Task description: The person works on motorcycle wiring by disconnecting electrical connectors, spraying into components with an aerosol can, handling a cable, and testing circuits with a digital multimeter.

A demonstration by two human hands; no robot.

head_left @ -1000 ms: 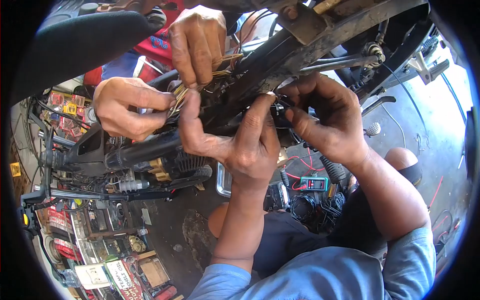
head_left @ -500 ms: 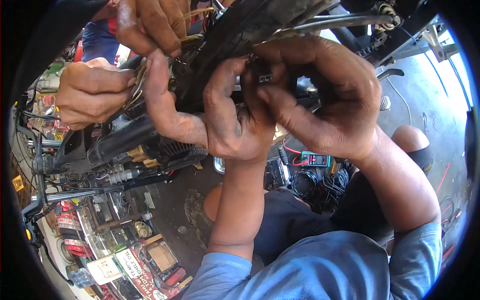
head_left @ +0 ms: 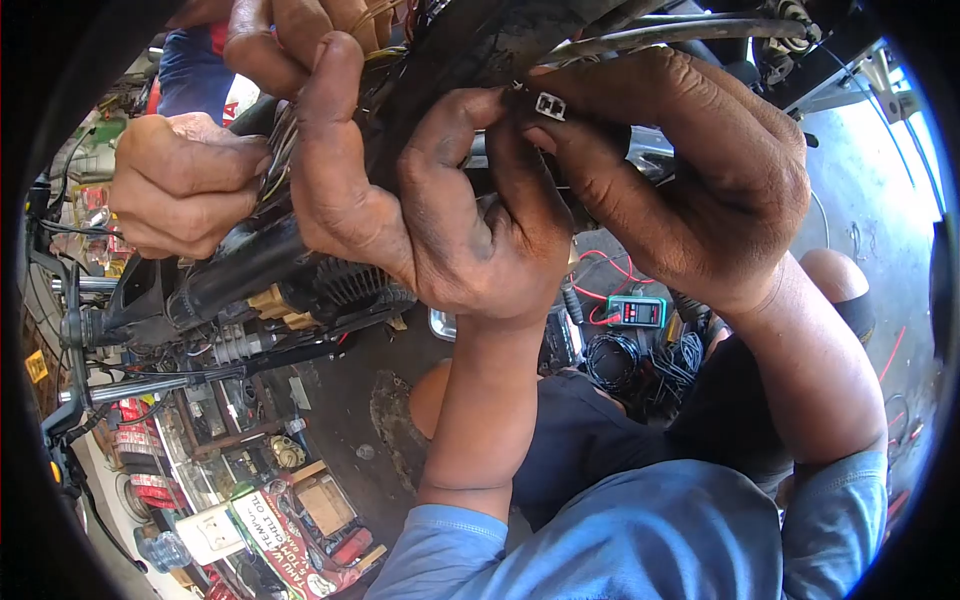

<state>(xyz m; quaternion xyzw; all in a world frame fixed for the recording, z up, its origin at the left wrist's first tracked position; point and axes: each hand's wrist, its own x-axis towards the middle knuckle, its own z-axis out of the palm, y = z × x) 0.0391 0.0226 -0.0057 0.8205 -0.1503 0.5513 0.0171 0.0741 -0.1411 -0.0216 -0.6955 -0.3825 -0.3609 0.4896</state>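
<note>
My right hand (head_left: 690, 170) pinches a small white-edged electrical connector (head_left: 550, 107) between thumb and forefinger, its open slots towards me. Close beside it, my left hand (head_left: 440, 220) has thumb and forefinger bent together at a tiny dark piece; I cannot make out what it is. The other left fingers are partly raised. Both hands are in front of the black motorcycle frame (head_left: 470, 50). To the left, another person's closed hand (head_left: 185, 185) grips a bundle of thin wires (head_left: 278, 165). That person's second hand (head_left: 285, 40) is at the wires above, its fingers partly cut off.
A green-edged multimeter (head_left: 637, 312) with red leads lies on the floor below, near coiled black cables (head_left: 612, 362). At the lower left are a glass case (head_left: 225, 420) of parts, a printed box (head_left: 265, 540) and a plastic bottle (head_left: 165, 552). Cables (head_left: 700, 30) run along the top.
My right hand has moved up and slightly right, turning the connector so its slotted face shows more clearly. My left fingers have risen a little. The other person's hand on the wires stays put.
</note>
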